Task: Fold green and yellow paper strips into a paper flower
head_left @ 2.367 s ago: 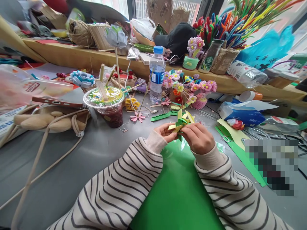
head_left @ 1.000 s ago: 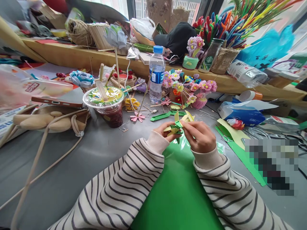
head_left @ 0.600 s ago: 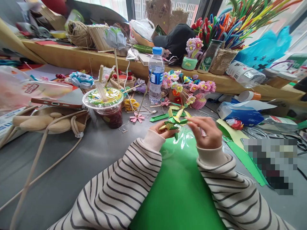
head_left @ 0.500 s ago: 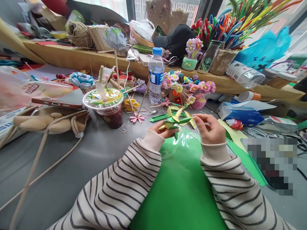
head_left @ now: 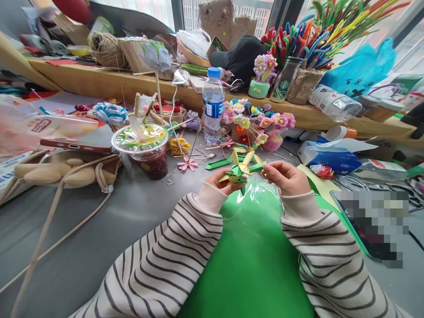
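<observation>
A folded paper flower (head_left: 245, 164) in green and yellow, with several pointed petals, is held up above the table. On its left side, the fingers of my left hand (head_left: 220, 181) are closed around its lower part. My right hand (head_left: 289, 177) pinches with thumb and forefinger at the tip of a petal on the right side; the fingertips partly cover that tip. Below both hands lies a clear plastic bag or sheet over a large green sheet (head_left: 251, 256). Just behind the flower, green paper strips (head_left: 218, 163) rest on the table.
A lidded drink cup (head_left: 149, 161) and a water bottle (head_left: 213, 108) stand behind my left hand. Pink paper flower (head_left: 187, 164) and crafted blossoms (head_left: 245, 118) sit nearby. At right are a blue tissue pack (head_left: 327, 157) and a partly blurred phone (head_left: 354, 229). A cluttered ledge (head_left: 185, 95) runs behind.
My right fingers have come in a little toward the flower, and the yellow petal that stuck out beside them no longer shows. My left hand keeps its hold. The view has shifted slightly.
</observation>
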### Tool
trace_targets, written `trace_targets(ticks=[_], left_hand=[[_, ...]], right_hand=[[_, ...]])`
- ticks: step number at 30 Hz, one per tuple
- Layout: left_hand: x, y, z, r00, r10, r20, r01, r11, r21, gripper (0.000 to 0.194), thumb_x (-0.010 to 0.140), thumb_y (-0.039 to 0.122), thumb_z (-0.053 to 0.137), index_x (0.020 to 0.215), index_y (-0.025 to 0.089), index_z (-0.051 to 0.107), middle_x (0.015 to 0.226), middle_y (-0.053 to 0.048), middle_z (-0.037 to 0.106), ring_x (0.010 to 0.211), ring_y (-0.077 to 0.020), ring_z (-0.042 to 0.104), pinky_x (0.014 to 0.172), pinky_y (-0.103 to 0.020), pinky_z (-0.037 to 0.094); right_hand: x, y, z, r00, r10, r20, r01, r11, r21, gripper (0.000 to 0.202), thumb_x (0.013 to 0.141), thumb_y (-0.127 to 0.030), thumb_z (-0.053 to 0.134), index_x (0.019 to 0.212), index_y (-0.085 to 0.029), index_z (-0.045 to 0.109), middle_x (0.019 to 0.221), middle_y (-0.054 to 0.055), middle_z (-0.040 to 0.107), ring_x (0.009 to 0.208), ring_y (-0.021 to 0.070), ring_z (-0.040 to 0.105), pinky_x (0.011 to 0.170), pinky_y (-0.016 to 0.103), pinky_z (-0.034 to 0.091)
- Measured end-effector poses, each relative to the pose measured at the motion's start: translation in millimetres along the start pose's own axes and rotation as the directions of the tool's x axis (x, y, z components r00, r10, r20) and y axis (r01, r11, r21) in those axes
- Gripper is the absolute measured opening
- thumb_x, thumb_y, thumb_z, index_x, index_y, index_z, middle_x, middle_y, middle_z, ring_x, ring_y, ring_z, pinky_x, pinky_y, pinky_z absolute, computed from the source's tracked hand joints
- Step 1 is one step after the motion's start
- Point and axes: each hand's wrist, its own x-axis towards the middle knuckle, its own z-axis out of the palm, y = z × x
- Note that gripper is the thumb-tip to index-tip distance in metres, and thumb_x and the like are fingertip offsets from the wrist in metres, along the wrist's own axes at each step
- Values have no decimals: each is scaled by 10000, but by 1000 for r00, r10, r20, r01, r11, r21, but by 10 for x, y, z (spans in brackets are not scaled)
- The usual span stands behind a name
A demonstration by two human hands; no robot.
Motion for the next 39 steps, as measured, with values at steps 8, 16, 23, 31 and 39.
trace_targets(ticks=[8,16,23,31,39], left_hand=[[-17,39,4,996,-79,-34,83,989,121,363,438,221,732,752,129,575,681,-37,633,680,-181,605,673,-329,481],[4,41,2,992,-85,-89,100,980,171,335,432,220,729,704,118,564,612,-27,615,581,-152,586,577,-291,473],[35,83,-20,993,-106,-49,107,994,15,365,404,259,737,694,124,561,577,7,596,546,-117,564,566,-262,447],[26,103,14,983,-178,-49,179,983,25,375,390,261,745,700,123,584,589,6,610,540,-110,561,572,-255,442],[20,133,-13,979,-191,-70,188,981,-48,300,438,242,736,673,119,597,573,3,619,531,-99,567,584,-238,459]], right_hand=[[12,38,4,986,157,62,-161,985,68,288,517,-418,666,580,-145,601,502,-12,565,412,40,419,406,184,342],[48,166,16,926,329,188,-357,923,141,275,490,-394,694,502,-139,592,474,-17,547,406,24,412,401,169,337],[80,164,-28,833,461,305,-519,843,143,275,445,-376,716,548,-149,599,516,-18,565,433,22,447,413,142,383],[36,135,-27,954,162,251,-160,987,-31,345,492,-381,687,764,-178,625,706,11,614,615,101,547,553,222,455],[-109,139,121,964,6,267,56,973,-226,273,556,-405,639,638,-151,585,498,6,570,460,127,540,472,261,439]])
